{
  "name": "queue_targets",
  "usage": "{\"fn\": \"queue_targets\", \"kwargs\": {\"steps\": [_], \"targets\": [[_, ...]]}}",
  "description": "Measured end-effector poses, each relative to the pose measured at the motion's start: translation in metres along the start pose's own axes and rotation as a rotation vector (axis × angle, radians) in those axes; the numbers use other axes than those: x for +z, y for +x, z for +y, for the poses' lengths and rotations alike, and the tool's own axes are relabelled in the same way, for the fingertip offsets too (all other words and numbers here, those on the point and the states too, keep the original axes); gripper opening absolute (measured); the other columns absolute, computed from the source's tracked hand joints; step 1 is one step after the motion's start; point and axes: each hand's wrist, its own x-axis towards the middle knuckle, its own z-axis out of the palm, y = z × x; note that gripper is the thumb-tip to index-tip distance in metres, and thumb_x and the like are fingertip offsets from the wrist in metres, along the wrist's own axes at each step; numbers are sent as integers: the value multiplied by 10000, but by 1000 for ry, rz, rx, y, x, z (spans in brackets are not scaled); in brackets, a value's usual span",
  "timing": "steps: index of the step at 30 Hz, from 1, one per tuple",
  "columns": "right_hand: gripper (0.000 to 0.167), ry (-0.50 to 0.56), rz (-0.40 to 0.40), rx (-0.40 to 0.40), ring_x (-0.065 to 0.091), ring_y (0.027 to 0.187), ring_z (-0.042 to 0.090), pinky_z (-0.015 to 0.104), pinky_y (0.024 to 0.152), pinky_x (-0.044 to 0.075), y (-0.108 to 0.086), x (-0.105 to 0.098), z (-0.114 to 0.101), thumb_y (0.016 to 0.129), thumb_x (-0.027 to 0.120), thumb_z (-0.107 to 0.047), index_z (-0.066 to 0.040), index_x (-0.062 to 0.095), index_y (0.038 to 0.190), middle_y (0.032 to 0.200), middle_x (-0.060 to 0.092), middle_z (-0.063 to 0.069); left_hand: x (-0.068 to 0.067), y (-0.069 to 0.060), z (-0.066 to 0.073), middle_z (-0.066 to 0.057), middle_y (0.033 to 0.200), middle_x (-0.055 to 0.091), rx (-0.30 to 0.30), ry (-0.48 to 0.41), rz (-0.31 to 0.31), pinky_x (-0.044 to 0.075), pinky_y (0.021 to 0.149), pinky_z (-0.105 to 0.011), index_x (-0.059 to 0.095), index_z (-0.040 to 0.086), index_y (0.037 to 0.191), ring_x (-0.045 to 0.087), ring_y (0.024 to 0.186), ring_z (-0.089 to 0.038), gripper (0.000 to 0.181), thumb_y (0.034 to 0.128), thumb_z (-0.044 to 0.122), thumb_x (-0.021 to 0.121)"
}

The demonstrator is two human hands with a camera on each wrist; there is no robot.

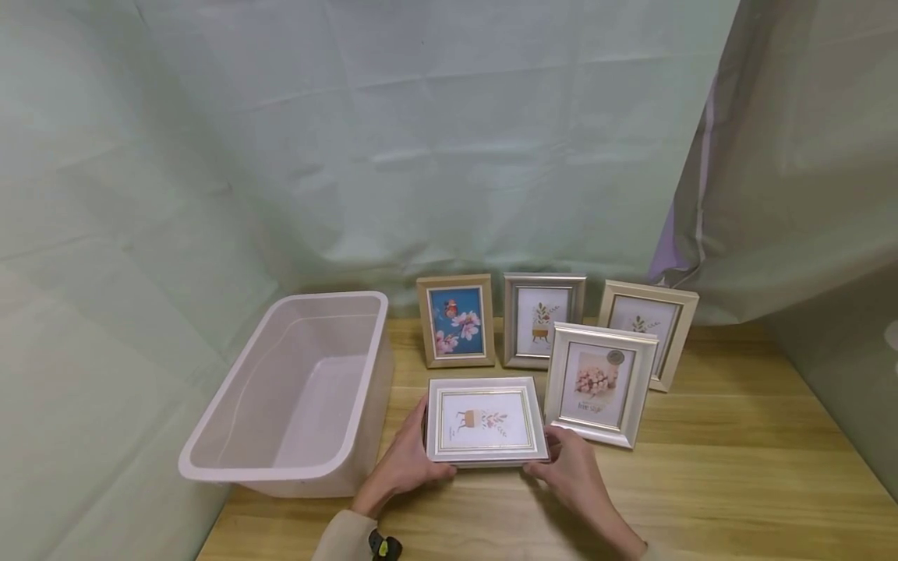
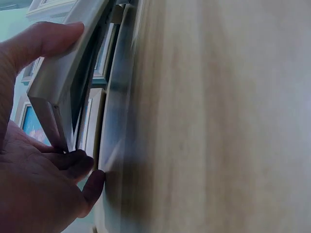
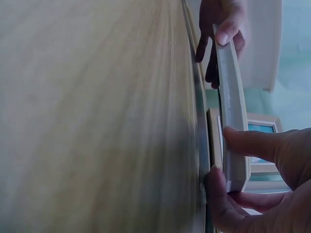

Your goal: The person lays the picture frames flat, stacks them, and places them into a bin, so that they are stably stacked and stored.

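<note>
A silver-white picture frame (image 1: pixel 486 461) with a potted-plant print lies face up and sideways between both hands. My left hand (image 1: pixel 409 453) grips its left end, thumb on the near edge and fingers beneath, as the left wrist view shows. At the right end my right hand (image 1: pixel 571 471) pinches it likewise, its thumb on the near side. The held frame (image 3: pixel 233 102) looks raised off the wooden table in the right wrist view. Just right of it stands a white frame (image 1: pixel 634 401) with a pink flower print, close to the right hand.
A beige plastic tub (image 1: pixel 375 374) sits to the left. Behind stand a tan frame (image 1: pixel 423 319) with a bird and blossom print, a grey-silver frame (image 1: pixel 510 319) and a cream frame (image 1: pixel 684 335), partly covered. Pale cloth (image 1: pixel 449 156) hangs behind the wooden table (image 1: pixel 744 467).
</note>
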Motion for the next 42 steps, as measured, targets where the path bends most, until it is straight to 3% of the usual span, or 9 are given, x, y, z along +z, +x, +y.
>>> {"fn": "queue_targets", "kwargs": {"steps": [7,15,19,26,31,38,42], "targets": [[563,-89,-8,-35,669,835,118,320,808,575,2,3,-2,644,993,-51,13,774,1158,913,779,28,1,3,-8,-359,1687,379,41,9,-8,314,1264,-761,204,-50,1699,382,1544,-564,1411,576,229,1013],[574,-176,19,-72,550,850,152,297,739,464,1,4,-3,608,1019,-116,11,790,1118,929,666,63,6,8,-25,-339,1677,415,92,76,19,330,1225,-792,240,21,1700,404,1512,-585,1400,581,324,1025],[544,-163,16,-66,532,830,134,280,720,442,2,5,-2,603,1008,-104,1,797,1093,895,656,43,4,7,-22,-373,1664,399,94,102,11,300,1198,-834,233,-5,1698,362,1508,-623,1404,591,335,1026],[520,-156,17,-66,513,813,121,269,705,418,5,6,2,599,992,-82,-4,797,1075,868,645,27,-2,4,-4,-368,1692,360,-7,130,-34,257,1272,-788,231,-60,1685,314,1572,-577,1371,606,257,1016],[532,-161,21,-74,528,814,128,268,702,426,5,7,2,604,988,-61,12,797,1096,867,655,33,-3,3,4,-326,1719,359,-44,151,-48,244,1307,-748,231,-45,1699,307,1607,-528,1375,612,236,1025],[632,-178,16,-85,639,890,165,355,811,538,1,0,-2,669,985,-73,23,755,1250,973,737,60,-3,5,2,-295,1721,385,-13,173,-47,250,1304,-743,231,-21,1709,313,1608,-519,1375,616,225,1028],[706,-151,14,-81,683,871,152,318,781,569,-4,-15,-5,713,990,-89,19,700,1347,1027,750,87,-3,4,-1,-323,1699,396,12,140,-43,225,1295,-771,253,-35,1695,306,1592,-552,1347,618,223,1020]]}}
